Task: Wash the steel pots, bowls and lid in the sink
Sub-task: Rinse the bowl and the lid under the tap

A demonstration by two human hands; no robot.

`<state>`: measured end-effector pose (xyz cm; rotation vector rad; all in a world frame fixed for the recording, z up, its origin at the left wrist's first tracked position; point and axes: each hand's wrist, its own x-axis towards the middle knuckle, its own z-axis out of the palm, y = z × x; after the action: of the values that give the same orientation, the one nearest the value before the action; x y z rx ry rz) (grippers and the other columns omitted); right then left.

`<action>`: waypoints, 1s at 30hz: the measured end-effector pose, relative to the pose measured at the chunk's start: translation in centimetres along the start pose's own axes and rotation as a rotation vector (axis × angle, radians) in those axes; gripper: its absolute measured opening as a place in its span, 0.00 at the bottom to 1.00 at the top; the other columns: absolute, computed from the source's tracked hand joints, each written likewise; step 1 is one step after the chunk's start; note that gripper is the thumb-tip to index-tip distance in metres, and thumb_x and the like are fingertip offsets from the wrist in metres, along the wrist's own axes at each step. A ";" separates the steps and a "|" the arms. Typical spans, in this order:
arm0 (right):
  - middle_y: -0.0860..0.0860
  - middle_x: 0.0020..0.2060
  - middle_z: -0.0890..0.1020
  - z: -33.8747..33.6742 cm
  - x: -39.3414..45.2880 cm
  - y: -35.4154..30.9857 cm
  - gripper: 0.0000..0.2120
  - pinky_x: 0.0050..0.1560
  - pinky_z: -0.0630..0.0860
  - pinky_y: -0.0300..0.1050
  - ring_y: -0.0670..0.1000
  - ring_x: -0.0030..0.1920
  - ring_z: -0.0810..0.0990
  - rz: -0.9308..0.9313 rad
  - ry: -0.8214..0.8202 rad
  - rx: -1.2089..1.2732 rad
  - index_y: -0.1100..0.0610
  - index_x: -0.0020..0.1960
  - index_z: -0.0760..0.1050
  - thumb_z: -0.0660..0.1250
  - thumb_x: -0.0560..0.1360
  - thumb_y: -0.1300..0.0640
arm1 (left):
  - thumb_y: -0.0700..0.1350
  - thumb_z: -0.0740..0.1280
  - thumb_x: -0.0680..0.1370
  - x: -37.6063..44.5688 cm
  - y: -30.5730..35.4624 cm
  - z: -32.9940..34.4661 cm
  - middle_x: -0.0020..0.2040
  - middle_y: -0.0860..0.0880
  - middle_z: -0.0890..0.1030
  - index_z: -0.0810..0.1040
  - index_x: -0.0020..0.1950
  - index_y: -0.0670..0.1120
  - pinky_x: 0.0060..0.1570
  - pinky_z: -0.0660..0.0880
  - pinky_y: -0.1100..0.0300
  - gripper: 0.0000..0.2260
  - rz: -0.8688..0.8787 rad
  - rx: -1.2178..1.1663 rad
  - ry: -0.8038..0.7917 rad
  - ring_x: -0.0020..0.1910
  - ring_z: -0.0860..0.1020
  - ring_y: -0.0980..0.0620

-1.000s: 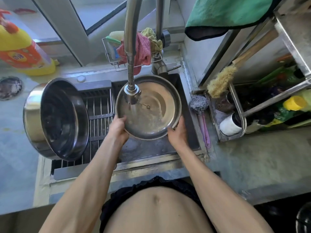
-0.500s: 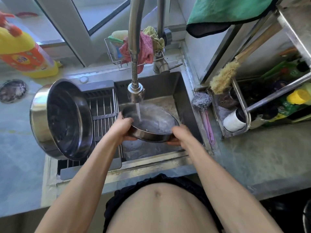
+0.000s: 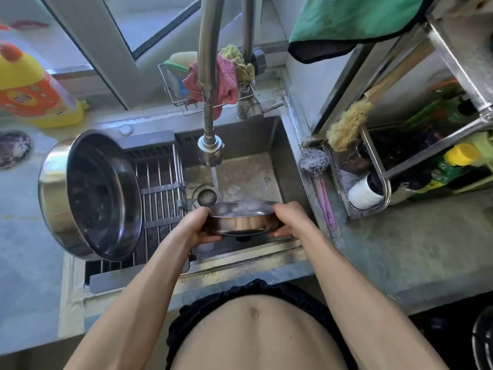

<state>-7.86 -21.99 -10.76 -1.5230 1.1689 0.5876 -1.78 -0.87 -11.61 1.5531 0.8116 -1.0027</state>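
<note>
Centre of frame: a shallow steel bowl (image 3: 241,222) is held level over the sink (image 3: 290,156), near its front wall. The left hand (image 3: 196,227) grips the bowl's left rim, fingers curled under its side; the right hand (image 3: 289,218) grips the right rim in the same way. Water runs from the faucet head (image 3: 210,153) down into the bowl, and the surface inside is churned and blurred.

Left of centre: a large steel pot (image 3: 90,194) lies tilted on its side, mouth facing right, resting on the drying rack (image 3: 160,182) that spans the left part of the sink. The sink drain (image 3: 206,196) shows just behind the bowl.

Upper left: a yellow detergent bottle (image 3: 29,86) stands on the table (image 3: 26,257). Upper centre: a wire caddy (image 3: 184,102) behind the faucet holds a pink cloth (image 3: 226,81). Right of the sink: a steel wool scrubber (image 3: 314,162) lies at the sink's edge, with a bristle brush (image 3: 346,126) just beyond. A green towel (image 3: 354,20) hangs at the upper right.
</note>
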 end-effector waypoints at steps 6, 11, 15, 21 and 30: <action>0.62 0.49 0.81 1.8 1.5 0.6 0.11 0.26 0.80 0.47 0.62 0.36 0.83 0.048 -0.124 0.193 0.62 0.59 0.72 0.57 0.79 0.63 | 0.39 0.60 0.78 -1.6 3.0 -0.2 0.47 0.42 0.82 0.74 0.61 0.43 0.24 0.79 0.54 0.12 0.237 0.188 0.132 0.38 0.83 0.44; 0.61 0.39 0.77 3.2 1.9 0.7 0.14 0.52 0.79 0.58 0.60 0.41 0.78 0.121 -0.203 0.368 0.63 0.44 0.70 0.50 0.75 0.76 | 0.42 0.63 0.77 -4.3 4.8 -0.5 0.43 0.49 0.82 0.67 0.70 0.60 0.34 0.78 0.56 0.23 0.604 0.519 0.163 0.39 0.82 0.49; 0.64 0.52 0.78 5.0 3.1 0.9 0.16 0.54 0.77 0.59 0.64 0.56 0.78 0.124 -0.217 0.440 0.65 0.57 0.71 0.49 0.77 0.76 | 0.40 0.65 0.78 -5.3 5.1 -1.0 0.46 0.55 0.80 0.64 0.77 0.60 0.43 0.77 0.56 0.29 0.760 0.599 0.142 0.47 0.81 0.54; 0.63 0.55 0.81 4.8 3.9 0.5 0.18 0.36 0.82 0.53 0.57 0.43 0.82 -0.098 -0.083 0.577 0.62 0.61 0.73 0.56 0.77 0.75 | 0.42 0.66 0.77 -3.4 4.0 -2.4 0.67 0.55 0.79 0.58 0.80 0.66 0.60 0.77 0.53 0.36 0.780 0.470 0.158 0.62 0.78 0.54; 0.46 0.44 0.84 -0.5 0.1 -1.8 0.13 0.50 0.82 0.57 0.48 0.47 0.84 -0.532 0.196 0.296 0.47 0.53 0.76 0.71 0.71 0.59 | 0.35 0.62 0.74 1.8 1.0 -0.5 0.53 0.40 0.85 0.77 0.63 0.46 0.43 0.83 0.50 0.18 0.340 0.167 0.161 0.44 0.84 0.44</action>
<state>-6.33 -22.64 -9.89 -1.5673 0.8881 -0.0899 -0.05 -0.54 -12.81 1.8596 0.5559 -0.7175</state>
